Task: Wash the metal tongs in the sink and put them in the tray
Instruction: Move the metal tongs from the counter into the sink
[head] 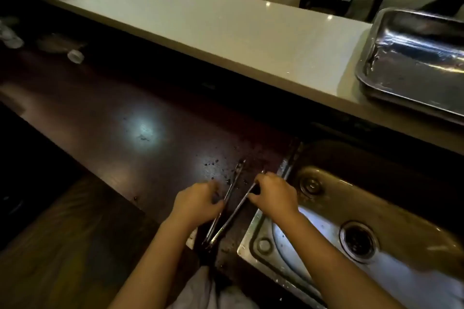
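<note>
The metal tongs (227,221) lie spread in a V on the dark wet counter, just left of the sink (334,198), hinge end toward me. My left hand (198,202) grips the left arm of the tongs near its middle. My right hand (272,194) pinches the right arm, close to the sink's rim. The left arm's tip (239,165) points away from me. A shiny metal tray (411,68) sits on the raised white ledge at the far right, above the sink.
The steel sink has a drain (359,239) and a smaller round fitting (310,185). A white raised ledge (200,25) runs behind the dark counter (125,113). Small pale objects (75,55) lie at the counter's far left. Chairs stand beyond the ledge.
</note>
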`<state>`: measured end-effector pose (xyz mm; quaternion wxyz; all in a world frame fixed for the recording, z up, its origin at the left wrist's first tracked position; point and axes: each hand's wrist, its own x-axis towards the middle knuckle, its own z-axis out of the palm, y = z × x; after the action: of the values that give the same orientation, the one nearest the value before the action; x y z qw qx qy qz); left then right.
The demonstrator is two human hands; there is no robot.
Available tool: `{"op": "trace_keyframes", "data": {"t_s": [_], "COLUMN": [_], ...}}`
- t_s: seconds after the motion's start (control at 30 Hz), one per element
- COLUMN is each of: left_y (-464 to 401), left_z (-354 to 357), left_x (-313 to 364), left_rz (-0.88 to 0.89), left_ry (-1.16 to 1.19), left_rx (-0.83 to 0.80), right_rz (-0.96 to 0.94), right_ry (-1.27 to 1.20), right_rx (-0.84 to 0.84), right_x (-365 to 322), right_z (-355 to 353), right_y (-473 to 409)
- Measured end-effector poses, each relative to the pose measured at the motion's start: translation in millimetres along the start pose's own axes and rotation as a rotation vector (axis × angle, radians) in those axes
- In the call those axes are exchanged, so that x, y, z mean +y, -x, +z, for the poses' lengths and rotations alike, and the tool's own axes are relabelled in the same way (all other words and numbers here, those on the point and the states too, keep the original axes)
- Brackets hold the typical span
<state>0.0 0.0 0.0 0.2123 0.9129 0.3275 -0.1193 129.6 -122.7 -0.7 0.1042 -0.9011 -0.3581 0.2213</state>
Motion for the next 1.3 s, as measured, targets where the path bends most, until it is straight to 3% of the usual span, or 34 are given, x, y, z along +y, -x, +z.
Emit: {"op": "trace_keyframes", "data": {"t_s": [0.17, 0.33, 0.47, 0.77, 1.03, 1.17, 1.3], "left_y": [-19.2, -27.7, -27.8, -38.5, -42.8, -36.7, -40.7], "left_z": [12.0, 26.4, 32.4, 29.6, 52.3, 93.2, 141.4], "left_x": [-14.2, -11.6, -10.3, 21.3, 119.2, 162.8, 186.5], "left_rz": [-0.069, -0.068, -0.015, -0.008, 0.147, 0.151, 0.045], "left_ry": [0.248, 0.393, 0.425, 0.716, 0.841, 0.863, 0.855], "left_rx": [-0.169, -0.197, -0.206, -0.122, -0.167, -0.243, -0.306], "right_rz": [0.374, 0.537, 0.532, 0.529, 0.628, 0.667, 0.671], "right_ry": [-0.464, -0.667, -0.728, -0.85, -1.086, -1.036, -0.941], "right_rx": [0.16, 0.054, 0.027, 0.221, 0.5, 0.516, 0.473], "right_x": [-11.5, -23.2, -33.6, -7.7, 81.9, 132.9, 176.8], "right_z": [23.4, 42.8, 56.4, 33.8, 2.9, 8.8, 29.9], "right_y": [-1.9, -0.4, -1.0, -6.2, 29.2, 50.4, 55.3]}}
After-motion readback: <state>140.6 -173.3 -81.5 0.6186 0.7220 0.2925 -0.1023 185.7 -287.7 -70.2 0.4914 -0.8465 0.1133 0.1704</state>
